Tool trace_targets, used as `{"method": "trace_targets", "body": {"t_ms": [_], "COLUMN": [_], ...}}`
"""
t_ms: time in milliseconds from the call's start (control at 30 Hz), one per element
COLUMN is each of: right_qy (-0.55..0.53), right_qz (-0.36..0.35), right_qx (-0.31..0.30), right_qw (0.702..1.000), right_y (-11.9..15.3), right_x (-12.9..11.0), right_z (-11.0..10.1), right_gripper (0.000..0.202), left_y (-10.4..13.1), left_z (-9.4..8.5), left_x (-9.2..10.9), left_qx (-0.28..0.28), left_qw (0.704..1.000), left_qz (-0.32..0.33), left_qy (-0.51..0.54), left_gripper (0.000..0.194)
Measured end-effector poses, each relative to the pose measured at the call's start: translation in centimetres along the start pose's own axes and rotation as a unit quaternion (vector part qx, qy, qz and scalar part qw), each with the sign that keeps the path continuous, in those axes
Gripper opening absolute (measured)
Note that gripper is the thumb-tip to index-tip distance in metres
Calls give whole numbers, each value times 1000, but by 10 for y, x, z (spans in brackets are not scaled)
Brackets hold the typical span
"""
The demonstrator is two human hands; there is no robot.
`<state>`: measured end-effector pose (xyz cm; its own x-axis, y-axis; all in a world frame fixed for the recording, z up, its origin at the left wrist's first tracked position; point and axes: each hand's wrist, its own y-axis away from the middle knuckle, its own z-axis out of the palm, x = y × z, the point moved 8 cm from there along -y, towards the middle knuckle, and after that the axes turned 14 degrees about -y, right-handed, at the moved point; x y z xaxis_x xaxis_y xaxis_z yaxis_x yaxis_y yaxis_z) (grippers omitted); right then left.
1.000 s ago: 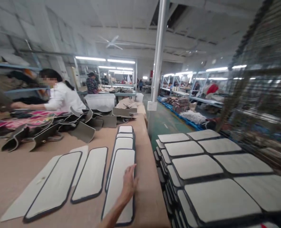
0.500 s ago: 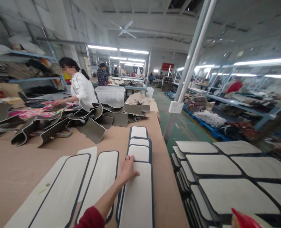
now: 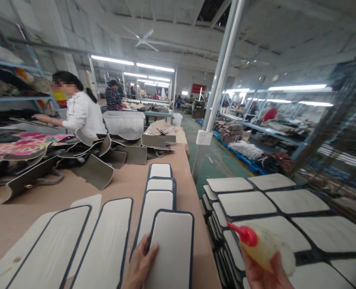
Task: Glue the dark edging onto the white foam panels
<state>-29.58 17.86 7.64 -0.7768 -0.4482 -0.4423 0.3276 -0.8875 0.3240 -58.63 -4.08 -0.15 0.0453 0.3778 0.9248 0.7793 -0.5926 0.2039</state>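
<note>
held panel (image 3: 173,251) cut off below, left fingers (image 3: 142,245) partly hidden

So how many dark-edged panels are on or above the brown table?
6 visible: one panel in the left hand, three overlapping panels beyond it, two panels to its left. More may be hidden underneath.

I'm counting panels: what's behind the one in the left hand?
Behind the held panel, pale dark-edged panels overlap in a row on the table. It and the left hand cover part of the nearest; anything underneath is hidden.
</note>
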Motion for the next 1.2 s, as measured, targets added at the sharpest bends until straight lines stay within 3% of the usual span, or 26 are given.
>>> {"method": "trace_targets", "body": {"t_ms": [100,167,233,300,367,433,500,600,767,867,1000,1100,1200], "right_qy": [-9,12,44,89,145,192,223,253,293,311,311,314,323], "right_qz": [-50,-85,-119,-157,-177,-174,-160,-128,-94,-84,-89,-96,-90], "right_qx": [9,2,-38,-98,-160,-202,-233,-284,-361,-382,-382,-380,-376], "right_qw": [999,996,991,979,960,944,933,916,880,866,866,865,864], "right_y": [7,13,19,25,33,38,41,44,48,51,52,47,42], "right_x": [-10,-23,-41,-62,-79,-88,-92,-91,-90,-90,-90,-92,-96], "right_z": [23,42,68,100,130,152,166,177,190,196,198,200,204], "right_gripper": [38,43,50,56,59,61,65,66,64,67,68,61,50], "left_y": [22,26,25,29,44,68,89,106,120,124,127,132,122], "left_z": [-7,-21,-34,-31,-10,18,40,54,57,62,71,80,75], "left_x": [-5,19,58,97,120,126,124,127,154,160,159,160,173], "left_qx": [36,52,33,-64,-212,-346,-410,-400,-383,-369,-312,-358,-360], "left_qw": [998,998,999,995,969,926,895,878,841,828,840,861,881], "left_qz": [-56,-43,14,81,124,141,147,175,245,266,258,236,237], "left_qy": [7,21,24,7,-21,-51,-95,-195,-293,-328,-363,-275,-194], "left_gripper": [56,55,55,54,51,50,48,35,20,15,7,17,26]}}
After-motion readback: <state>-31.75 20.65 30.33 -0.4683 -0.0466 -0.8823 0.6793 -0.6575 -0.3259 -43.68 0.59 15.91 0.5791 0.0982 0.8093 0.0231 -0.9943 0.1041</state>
